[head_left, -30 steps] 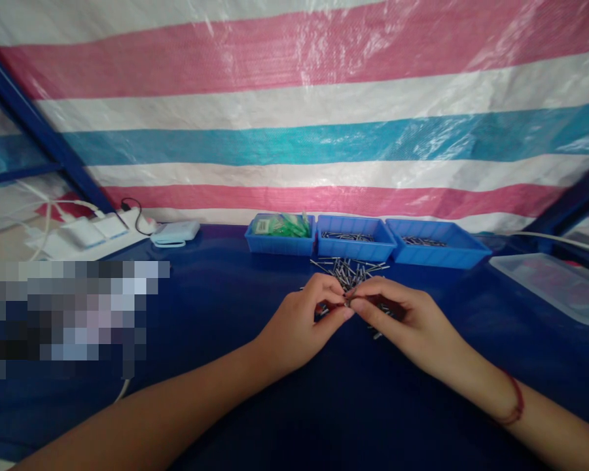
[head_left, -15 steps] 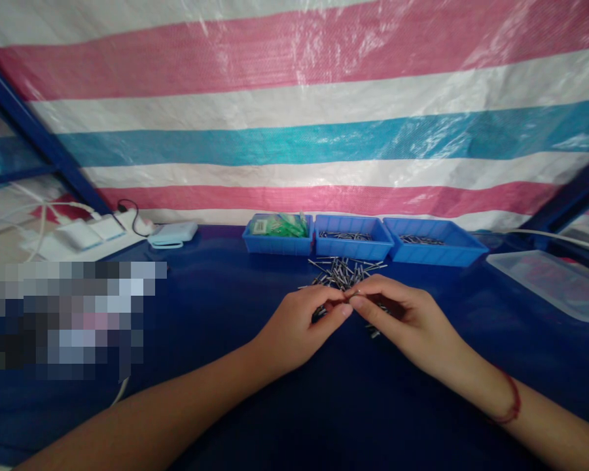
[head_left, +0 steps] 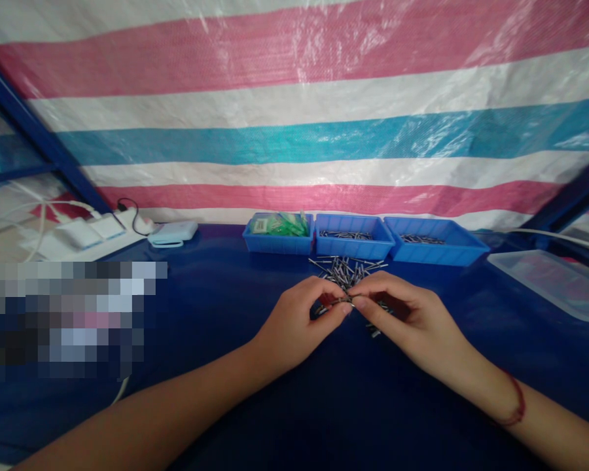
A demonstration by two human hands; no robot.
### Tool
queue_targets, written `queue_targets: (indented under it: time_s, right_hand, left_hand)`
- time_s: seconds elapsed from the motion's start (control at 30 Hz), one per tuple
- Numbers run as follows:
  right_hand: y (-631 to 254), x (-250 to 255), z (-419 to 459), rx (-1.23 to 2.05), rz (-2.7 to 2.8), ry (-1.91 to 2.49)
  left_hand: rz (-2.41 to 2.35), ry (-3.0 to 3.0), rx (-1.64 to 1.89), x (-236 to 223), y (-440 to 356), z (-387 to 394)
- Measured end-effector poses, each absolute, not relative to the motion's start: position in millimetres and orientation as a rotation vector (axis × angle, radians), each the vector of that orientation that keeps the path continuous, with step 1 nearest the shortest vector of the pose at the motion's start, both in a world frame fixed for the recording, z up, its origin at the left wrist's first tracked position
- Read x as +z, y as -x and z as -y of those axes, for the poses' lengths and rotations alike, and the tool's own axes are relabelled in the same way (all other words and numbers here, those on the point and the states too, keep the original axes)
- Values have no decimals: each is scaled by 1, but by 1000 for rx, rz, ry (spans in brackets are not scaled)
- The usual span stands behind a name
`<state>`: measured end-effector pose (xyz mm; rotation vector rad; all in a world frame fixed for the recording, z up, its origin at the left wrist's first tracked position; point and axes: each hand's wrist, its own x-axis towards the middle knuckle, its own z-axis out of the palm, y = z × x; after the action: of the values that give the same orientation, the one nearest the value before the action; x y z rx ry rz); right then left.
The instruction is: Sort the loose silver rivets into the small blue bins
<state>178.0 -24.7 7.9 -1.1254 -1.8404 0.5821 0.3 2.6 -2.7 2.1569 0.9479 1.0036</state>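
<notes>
My left hand [head_left: 302, 320] and my right hand [head_left: 412, 320] meet fingertip to fingertip over the table. Between them, thumbs and forefingers pinch a thin metal pin [head_left: 346, 299], mostly covered by the fingers. Right behind and partly beneath my hands lies a loose pile of thin metal pins [head_left: 343, 268], silver and dark, pointing in many directions. Some pins show below my right thumb. Their exact kind is too small to make out.
Beyond the pile stand a blue bin [head_left: 278, 244] with green plastic packets and two blue bins [head_left: 356, 247] [head_left: 442, 254] holding metal pins. A translucent lid or tray [head_left: 550, 284] lies right. At left are a power strip [head_left: 103, 239] and a light-blue case [head_left: 173, 233].
My fingertips have shifted slightly, and a bit more of the pin shows between them. The two hands are a touch farther apart; the pile and bins look the same.
</notes>
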Motion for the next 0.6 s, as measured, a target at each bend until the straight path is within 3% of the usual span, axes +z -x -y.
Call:
queue_targets:
  time_s: [0.4, 0.6]
  right_hand:
    - [-179, 5, 22, 633, 1911, 1154]
    - [-191, 14, 15, 471, 1905, 1188]
  left_hand:
    - [-968, -2156, 1142, 0, 2, -1]
    - [-1007, -2256, 939, -2, 3, -1]
